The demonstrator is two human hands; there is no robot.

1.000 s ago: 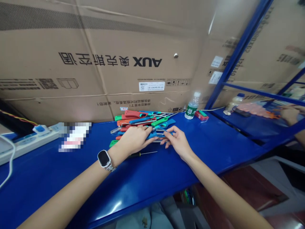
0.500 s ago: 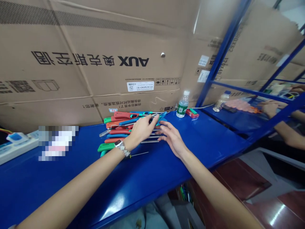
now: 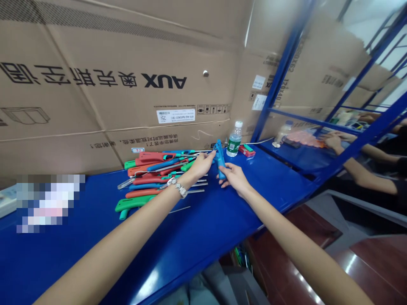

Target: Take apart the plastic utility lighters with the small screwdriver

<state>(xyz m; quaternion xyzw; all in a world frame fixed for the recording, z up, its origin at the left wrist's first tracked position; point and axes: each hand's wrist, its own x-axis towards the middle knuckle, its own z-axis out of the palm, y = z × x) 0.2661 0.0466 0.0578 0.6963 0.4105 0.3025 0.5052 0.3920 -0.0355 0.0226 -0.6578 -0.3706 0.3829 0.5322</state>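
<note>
A blue gas lighter handle (image 3: 220, 160) stands nearly upright above the blue table, between my hands. The fingers of my right hand (image 3: 237, 178) are closed around its lower end. My left hand (image 3: 202, 164), with a watch on the wrist, pinches at its upper left side; the fingertips are partly hidden there. To the left lies a pile of long-nosed gas lighters (image 3: 149, 181) in red, blue and green, their metal tubes mostly pointing right. Below my left wrist, a thin metal rod (image 3: 180, 209) lies on the table.
A water bottle (image 3: 234, 140) and a red box (image 3: 247, 151) stand behind my right hand. A large cardboard sheet (image 3: 104, 101) walls the back. Blue frame posts (image 3: 276, 80) rise at right, with another person's hands (image 3: 333, 140) beyond. A power strip (image 3: 8, 201) lies far left.
The blue lighter handle has come up from near the pile and turned upright. My right hand has closed on it; its fingers were spread before. The view has shifted right.
</note>
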